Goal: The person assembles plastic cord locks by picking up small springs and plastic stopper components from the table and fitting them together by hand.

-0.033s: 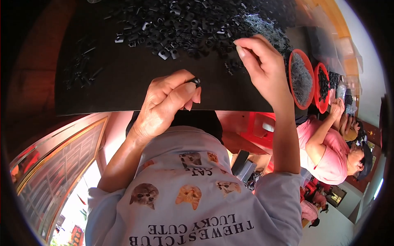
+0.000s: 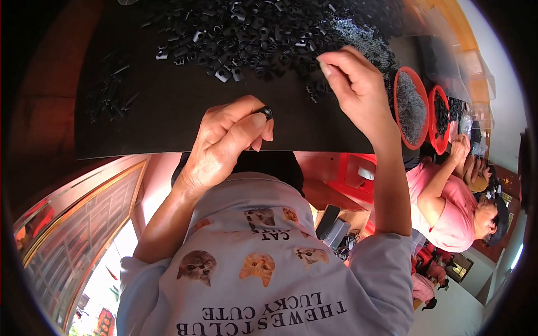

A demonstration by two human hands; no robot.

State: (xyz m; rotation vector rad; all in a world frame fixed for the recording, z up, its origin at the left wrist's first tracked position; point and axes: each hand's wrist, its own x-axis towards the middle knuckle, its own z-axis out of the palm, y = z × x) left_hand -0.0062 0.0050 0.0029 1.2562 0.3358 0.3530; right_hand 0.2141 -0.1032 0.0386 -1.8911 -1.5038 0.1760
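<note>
A small black plastic piece [image 2: 266, 113] with a rounded, shiny end is pinched between the thumb and bent forefinger of my left hand [image 2: 227, 134], held over the table's near edge. Most of the piece is hidden by the fingers. To the right and farther out, my right hand [image 2: 358, 84] hovers with thumb and forefinger bent close together; whatever they hold, if anything, is too small to make out. Just past its fingertips lie a heap of black plastic clips [image 2: 252, 39] and a pile of small silvery metal parts [image 2: 364, 42].
Slim black pieces [image 2: 115, 95] lie at the left of the dark table [image 2: 168, 123]. On the right stand a red bowl [image 2: 397, 106] of small metal parts and another red bowl [image 2: 431, 120] of black pieces. A co-worker in pink [image 2: 437, 201] sits beyond, hands raised.
My right hand has shifted very slightly to the left. My left hand keeps its pinch on the black plastic piece, nearly unmoved.
</note>
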